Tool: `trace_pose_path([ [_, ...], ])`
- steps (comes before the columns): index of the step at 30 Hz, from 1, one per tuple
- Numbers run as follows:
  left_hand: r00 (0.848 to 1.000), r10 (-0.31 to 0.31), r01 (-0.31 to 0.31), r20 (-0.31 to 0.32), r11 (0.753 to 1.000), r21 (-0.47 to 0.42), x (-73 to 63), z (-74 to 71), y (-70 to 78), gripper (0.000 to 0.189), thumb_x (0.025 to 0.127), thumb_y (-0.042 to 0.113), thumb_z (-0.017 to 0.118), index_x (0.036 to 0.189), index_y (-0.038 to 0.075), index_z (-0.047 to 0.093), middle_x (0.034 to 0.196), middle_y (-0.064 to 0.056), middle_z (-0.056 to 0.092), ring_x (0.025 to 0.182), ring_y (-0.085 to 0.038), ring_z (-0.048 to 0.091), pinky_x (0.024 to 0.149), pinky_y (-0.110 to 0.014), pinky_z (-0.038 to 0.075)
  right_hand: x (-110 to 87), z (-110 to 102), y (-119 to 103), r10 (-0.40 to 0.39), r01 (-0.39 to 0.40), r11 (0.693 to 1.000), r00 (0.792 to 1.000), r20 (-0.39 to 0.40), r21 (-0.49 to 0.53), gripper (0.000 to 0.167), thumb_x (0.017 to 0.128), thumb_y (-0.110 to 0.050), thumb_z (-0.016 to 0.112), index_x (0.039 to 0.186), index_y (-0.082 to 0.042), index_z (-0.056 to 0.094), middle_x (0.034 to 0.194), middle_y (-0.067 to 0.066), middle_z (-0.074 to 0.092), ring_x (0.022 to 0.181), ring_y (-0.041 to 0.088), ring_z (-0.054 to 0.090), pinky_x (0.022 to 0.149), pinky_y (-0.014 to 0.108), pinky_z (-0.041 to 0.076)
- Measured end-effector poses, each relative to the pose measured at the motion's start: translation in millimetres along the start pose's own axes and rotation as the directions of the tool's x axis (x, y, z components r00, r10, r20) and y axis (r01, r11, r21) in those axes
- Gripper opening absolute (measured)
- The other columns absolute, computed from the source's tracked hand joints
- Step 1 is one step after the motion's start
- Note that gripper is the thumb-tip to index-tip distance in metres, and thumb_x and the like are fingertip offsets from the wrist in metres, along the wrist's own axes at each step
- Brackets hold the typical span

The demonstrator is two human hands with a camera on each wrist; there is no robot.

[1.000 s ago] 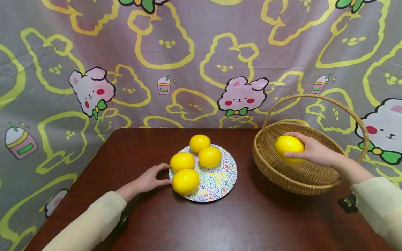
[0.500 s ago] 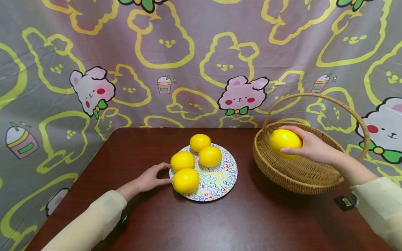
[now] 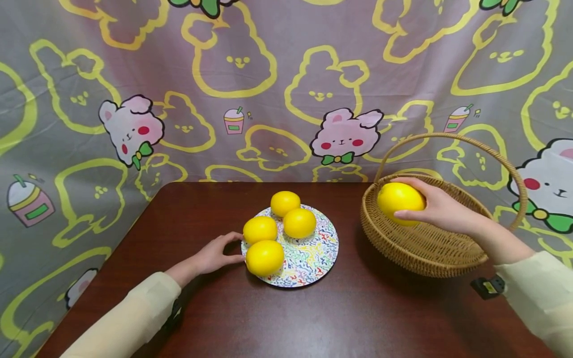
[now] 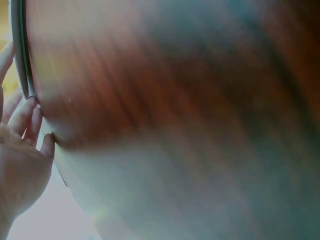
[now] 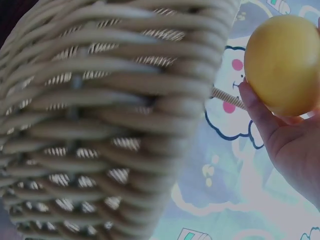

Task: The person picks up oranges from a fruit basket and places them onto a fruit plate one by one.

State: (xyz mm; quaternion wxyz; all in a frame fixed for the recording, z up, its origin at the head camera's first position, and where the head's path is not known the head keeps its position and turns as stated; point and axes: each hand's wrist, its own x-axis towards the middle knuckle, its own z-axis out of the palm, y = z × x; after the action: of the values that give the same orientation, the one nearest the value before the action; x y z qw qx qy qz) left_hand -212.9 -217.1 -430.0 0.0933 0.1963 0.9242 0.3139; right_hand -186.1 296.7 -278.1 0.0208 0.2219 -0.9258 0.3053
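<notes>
My right hand grips a yellow lemon above the hollow of a wicker basket, with the thumb on the near side. In the right wrist view this lemon shows beyond the basket's woven side. My left hand rests on the table at the left edge of a round patterned plate, thumb and fingers spread along its rim. Several lemons lie on the plate, the closest right by my left thumb. The left wrist view shows the fingertips at the rim.
The basket's tall arched handle rises over its opening, behind my right forearm. A dark brown table bears plate and basket. A curtain with cartoon rabbits hangs right behind the table's far edge.
My right hand has moved left and slightly up over the basket, carrying the lemon. The left hand, plate and lemons on it stay as they were.
</notes>
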Motion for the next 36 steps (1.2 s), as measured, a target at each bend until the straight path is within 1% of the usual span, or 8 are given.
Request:
trace_pose_path([
  [4,1.0,-0.008,0.008,0.001,1.0,-0.003,0.2,0.6,-1.2,0.061,0.084,0.045,0.073,0.132,0.012,0.054,0.134,-0.009,0.054,0.126,-0.031,0.046,0.105,-0.053,0.034,2.3,3,-1,-0.014,0.014,1.0,1.0,0.001,0.014,0.07,0.085,-0.023,0.077,0.144,-0.012,0.04,0.129,0.012,0.052,0.093,0.027,0.052,0.075,0.038,0.044],
  [7,1.0,0.005,-0.005,0.003,1.0,-0.003,0.8,1.0,-2.1,0.06,0.085,0.045,0.073,0.132,0.012,0.054,0.134,-0.009,0.054,0.126,-0.031,0.046,0.105,-0.053,0.034,4.0,7,-2,-0.027,0.027,0.999,1.0,0.003,0.035,0.071,0.084,-0.022,0.078,0.144,-0.014,0.04,0.131,0.011,0.051,0.094,0.026,0.052,0.075,0.037,0.045],
  [9,1.0,0.001,-0.001,0.005,1.0,-0.009,1.1,1.1,-2.0,0.06,0.084,0.045,0.073,0.132,0.013,0.054,0.134,-0.008,0.054,0.126,-0.031,0.046,0.105,-0.053,0.034,5.0,9,-4,-0.038,0.037,0.998,0.999,0.004,0.051,0.072,0.084,-0.022,0.078,0.145,-0.015,0.04,0.132,0.01,0.051,0.094,0.026,0.052,0.075,0.037,0.045],
  [18,1.0,0.0,0.0,0.005,1.0,-0.004,0.9,-0.3,-0.1,0.06,0.084,0.044,0.074,0.132,0.013,0.054,0.134,-0.008,0.054,0.126,-0.031,0.046,0.105,-0.053,0.034,9.3,21,-21,-0.085,0.083,0.992,0.996,0.016,0.097,0.069,0.083,-0.02,0.079,0.142,-0.015,0.042,0.124,0.009,0.052,0.093,0.027,0.052,0.076,0.038,0.047],
  [24,1.0,0.024,-0.024,0.001,1.0,0.005,0.6,-1.2,0.4,0.061,0.085,0.044,0.073,0.132,0.011,0.054,0.133,-0.01,0.055,0.125,-0.032,0.047,0.104,-0.054,0.035,10.6,27,-34,-0.088,0.083,0.989,0.996,0.035,0.119,0.071,0.082,-0.02,0.079,0.142,-0.013,0.042,0.122,0.009,0.053,0.095,0.027,0.052,0.079,0.041,0.047],
  [26,1.0,0.014,-0.014,0.001,1.0,0.003,0.6,-0.9,0.2,0.06,0.085,0.044,0.073,0.132,0.012,0.054,0.133,-0.009,0.055,0.126,-0.031,0.047,0.105,-0.053,0.035,11.7,29,-37,-0.089,0.083,0.989,0.995,0.04,0.126,0.071,0.082,-0.02,0.079,0.142,-0.013,0.042,0.122,0.01,0.054,0.095,0.027,0.052,0.079,0.042,0.046],
  [29,1.0,0.013,-0.013,0.001,1.0,0.002,0.4,-0.6,-0.5,0.06,0.085,0.044,0.073,0.132,0.012,0.054,0.133,-0.009,0.055,0.126,-0.031,0.046,0.105,-0.053,0.034,13.2,32,-42,-0.081,0.073,0.988,0.995,0.052,0.133,0.072,0.081,-0.021,0.08,0.142,-0.015,0.042,0.122,0.01,0.054,0.096,0.027,0.052,0.08,0.043,0.046],
  [36,1.0,0.018,-0.018,-0.002,1.0,-0.007,0.8,1.1,-3.4,0.06,0.084,0.045,0.073,0.132,0.013,0.054,0.134,-0.008,0.054,0.126,-0.031,0.046,0.105,-0.053,0.034,19.0,42,-45,-0.095,0.084,0.987,0.993,0.072,0.139,0.072,0.079,-0.024,0.082,0.14,-0.018,0.044,0.116,0.007,0.056,0.097,0.028,0.052,0.08,0.044,0.046],
])
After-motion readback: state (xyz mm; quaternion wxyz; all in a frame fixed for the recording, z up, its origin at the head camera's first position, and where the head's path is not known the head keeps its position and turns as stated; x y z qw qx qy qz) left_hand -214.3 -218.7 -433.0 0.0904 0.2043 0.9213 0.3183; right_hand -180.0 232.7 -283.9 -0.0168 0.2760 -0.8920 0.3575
